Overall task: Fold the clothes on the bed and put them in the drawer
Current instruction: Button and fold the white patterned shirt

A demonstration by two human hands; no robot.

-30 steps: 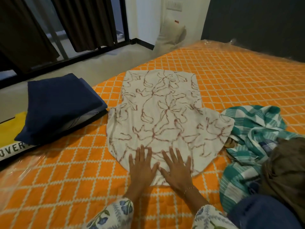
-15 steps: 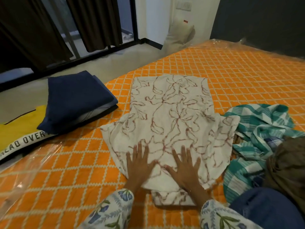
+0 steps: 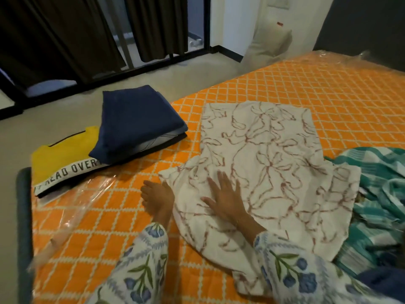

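A white garment with a red-brown line pattern (image 3: 269, 154) lies spread on the orange quilted bed (image 3: 317, 95). My right hand (image 3: 225, 200) presses flat on its lower left part, fingers straight and spread. At the garment's left edge sits my left hand (image 3: 156, 197), fingers curled, its thumb side tucked beneath the cloth's edge. A crumpled teal checked cloth (image 3: 379, 194) lies against the garment's right side. No drawer is in view.
A folded navy garment (image 3: 135, 119) rests on a folded yellow shirt with lettering (image 3: 63, 156) at the bed's left corner. Clear plastic (image 3: 65, 216) covers that corner. Beyond the bed are grey floor, dark curtains and a glass door.
My left hand slid off the garment to its left edge and curled there. My right hand stayed flat on the cloth. The view swung left, so the folded stack shows more fully.
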